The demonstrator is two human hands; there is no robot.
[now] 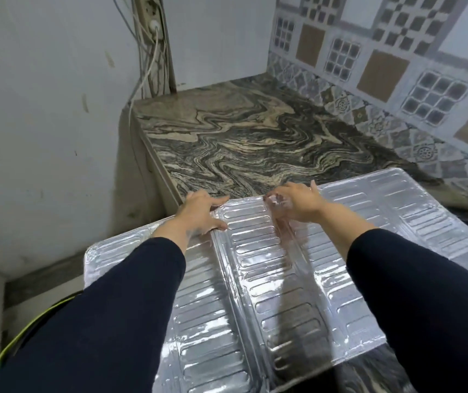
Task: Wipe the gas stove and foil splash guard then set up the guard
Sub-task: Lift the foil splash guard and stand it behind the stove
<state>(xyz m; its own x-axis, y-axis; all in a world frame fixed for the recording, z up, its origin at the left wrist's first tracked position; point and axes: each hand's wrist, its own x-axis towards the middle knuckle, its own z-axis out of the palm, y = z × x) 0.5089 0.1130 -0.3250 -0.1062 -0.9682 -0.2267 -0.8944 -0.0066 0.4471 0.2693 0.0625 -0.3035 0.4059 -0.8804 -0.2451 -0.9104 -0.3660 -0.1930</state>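
Note:
The foil splash guard (255, 273), a shiny embossed panel with folds, lies nearly flat over the near part of the marble counter and hangs past its left edge. My left hand (199, 214) grips the guard's far edge at the left fold, fingers curled over the rim. My right hand (298, 202) holds the far edge at the middle panel, fingers over the rim. Both dark sleeves reach across the foil. The gas stove is not in view.
The swirled marble counter (241, 137) runs back to a corner. A patterned tile wall (383, 66) stands on the right. White cables and a power strip (153, 38) hang on the left wall, and a yellow-green hose (28, 327) shows at lower left.

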